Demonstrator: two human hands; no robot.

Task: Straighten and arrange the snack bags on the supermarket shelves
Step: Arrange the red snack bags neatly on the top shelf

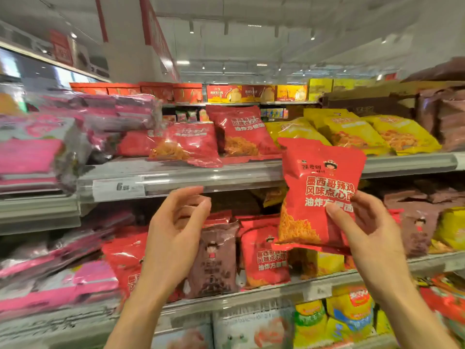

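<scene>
My right hand point(372, 238) pinches the lower right corner of a red snack bag point(317, 187), held upright in front of the upper shelf edge point(201, 177). My left hand point(176, 230) hovers to its left with fingers loosely curled and nothing in it, in front of the middle shelf. On the upper shelf lie red bags point(191, 144), one of them standing point(239, 132), and yellow bags point(352, 132) to the right. The middle shelf holds a brown bag point(216, 258) between red bags point(264, 258), some leaning.
Pink packs point(37, 152) are stacked at the left on both shelves. Brown bags point(415, 217) and yellow ones fill the right side. Red and yellow boxes point(226, 93) line the top shelf. A lower shelf point(339, 321) holds yellow and white packs.
</scene>
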